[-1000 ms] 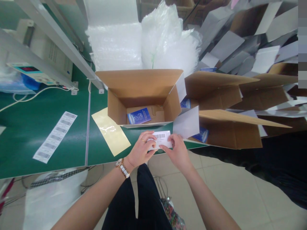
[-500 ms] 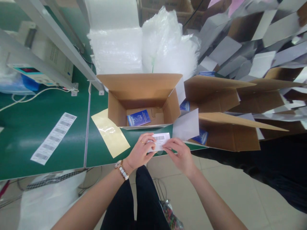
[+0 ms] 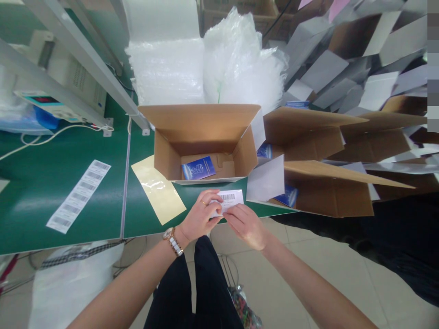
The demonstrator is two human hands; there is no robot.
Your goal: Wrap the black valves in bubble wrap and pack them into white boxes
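Observation:
Both hands meet over the front edge of the green table (image 3: 68, 183). My left hand (image 3: 200, 217), with a ring and a wristwatch, is closed on the left end of a small white barcode label (image 3: 231, 198). My right hand (image 3: 245, 224) pinches the label's lower edge from the right. Just beyond the label stands an open cardboard box (image 3: 206, 141) with a blue booklet (image 3: 198, 168) lying on its floor.
A yellow backing sheet (image 3: 157, 189) and a strip of barcode labels (image 3: 78, 196) lie left of the box. Bubble wrap (image 3: 240, 59) is piled behind it. More open cardboard boxes (image 3: 325, 183) crowd the right side. A device with a display (image 3: 44, 103) sits far left.
My right hand has slid left and down along the label's lower edge. The label stays held between both hands in nearly the same spot.

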